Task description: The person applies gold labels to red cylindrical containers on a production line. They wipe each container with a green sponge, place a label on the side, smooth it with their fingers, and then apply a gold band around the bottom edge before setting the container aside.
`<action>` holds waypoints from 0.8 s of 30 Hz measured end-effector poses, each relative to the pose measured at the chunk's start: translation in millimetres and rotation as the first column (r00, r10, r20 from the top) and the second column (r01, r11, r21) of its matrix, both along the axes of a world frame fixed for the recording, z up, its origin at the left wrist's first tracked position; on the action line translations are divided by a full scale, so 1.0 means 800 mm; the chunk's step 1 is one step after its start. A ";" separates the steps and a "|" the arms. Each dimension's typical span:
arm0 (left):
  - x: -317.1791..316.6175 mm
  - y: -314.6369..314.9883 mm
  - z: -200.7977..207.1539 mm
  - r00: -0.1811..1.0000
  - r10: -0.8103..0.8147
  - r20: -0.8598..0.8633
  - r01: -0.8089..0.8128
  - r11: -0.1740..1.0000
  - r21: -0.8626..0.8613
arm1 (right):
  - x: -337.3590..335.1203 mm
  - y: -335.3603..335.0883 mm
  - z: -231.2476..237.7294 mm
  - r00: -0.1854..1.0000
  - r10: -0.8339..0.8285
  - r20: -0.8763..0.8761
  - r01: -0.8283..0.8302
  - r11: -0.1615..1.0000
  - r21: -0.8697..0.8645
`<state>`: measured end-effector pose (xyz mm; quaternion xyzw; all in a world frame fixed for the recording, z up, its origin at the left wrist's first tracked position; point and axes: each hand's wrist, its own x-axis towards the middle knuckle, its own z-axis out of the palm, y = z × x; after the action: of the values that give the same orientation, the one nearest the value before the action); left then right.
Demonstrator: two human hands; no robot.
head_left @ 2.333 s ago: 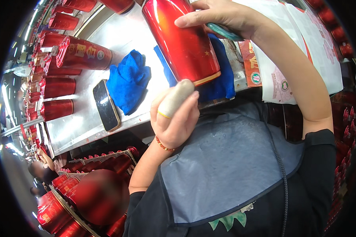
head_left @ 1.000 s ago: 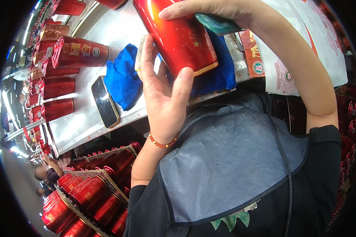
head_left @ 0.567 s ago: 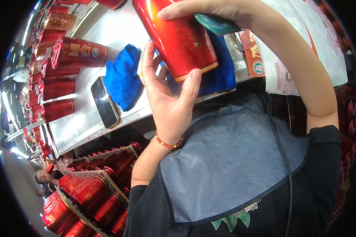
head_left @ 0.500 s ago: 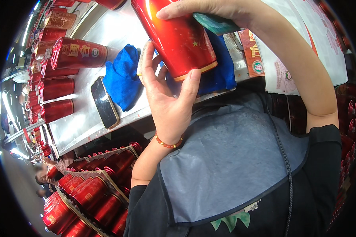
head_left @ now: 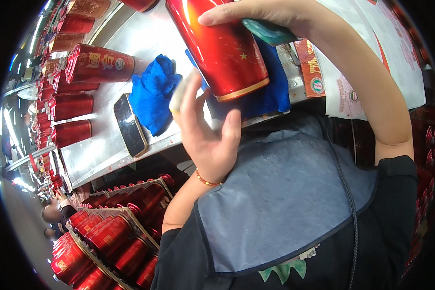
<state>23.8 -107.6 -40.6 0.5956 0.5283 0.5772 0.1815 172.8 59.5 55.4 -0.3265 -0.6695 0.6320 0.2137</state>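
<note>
A glossy red bottle point(head_left: 222, 58) with a gold rim at its base and a small gold star is tilted over a dark blue cloth point(head_left: 275, 87). My right hand point(head_left: 270, 14) reaches across its upper part, thumb pressed on the red side; the other fingers are hidden. Under that palm shows a smooth teal object point(head_left: 270, 31), its kind unclear. Just below the bottle's base, my left hand point(head_left: 205, 130) is open, fingers apart, slightly blurred. One of its fingers wears a pale cover, and a beaded bracelet circles the wrist.
Left of the hands lie a crumpled blue cloth point(head_left: 154, 94) and a phone point(head_left: 130, 125) on the metal table point(head_left: 101, 159). Several red bottles line the far left. Crates of red bottles point(head_left: 106, 237) stand below. White printed bags point(head_left: 345, 92) lie right. A person point(head_left: 58, 215) is at lower left.
My left hand has come off the bottle's base and moved slightly down, its fingers spreading. The bottle and my right hand have shifted a little to the right in view.
</note>
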 end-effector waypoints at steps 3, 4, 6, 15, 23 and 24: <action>-0.003 -0.016 -0.001 0.954 0.093 -0.285 -0.041 0.982 0.184 | 0.005 0.018 -0.003 0.991 0.098 -0.095 -0.110 0.985 -0.133; -0.001 -0.018 0.000 0.932 0.112 -0.344 -0.047 0.981 0.190 | 0.010 0.029 -0.008 0.978 0.147 -0.149 -0.173 0.968 -0.180; -0.001 -0.018 0.000 0.870 0.159 -0.467 -0.062 0.974 0.216 | 0.008 0.032 -0.009 0.970 0.166 -0.177 -0.203 0.955 -0.218; 0.014 0.012 0.032 0.716 0.164 -0.679 0.085 0.945 0.317 | 0.002 0.031 -0.013 0.980 0.164 -0.111 -0.188 0.949 -0.253; 0.004 -0.005 0.038 0.729 0.159 -0.666 0.025 0.966 0.257 | -0.003 -0.002 0.002 0.998 0.013 0.055 -0.012 1.000 -0.026; 0.007 -0.003 0.039 0.719 0.165 -0.675 0.037 0.961 0.274 | 0.005 0.014 0.003 0.996 0.094 0.001 -0.093 0.988 -0.120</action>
<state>29.2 -109.7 -9.1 0.7676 0.4952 0.3852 -0.1311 176.9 70.5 57.4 -0.3090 -0.6456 0.6794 0.1617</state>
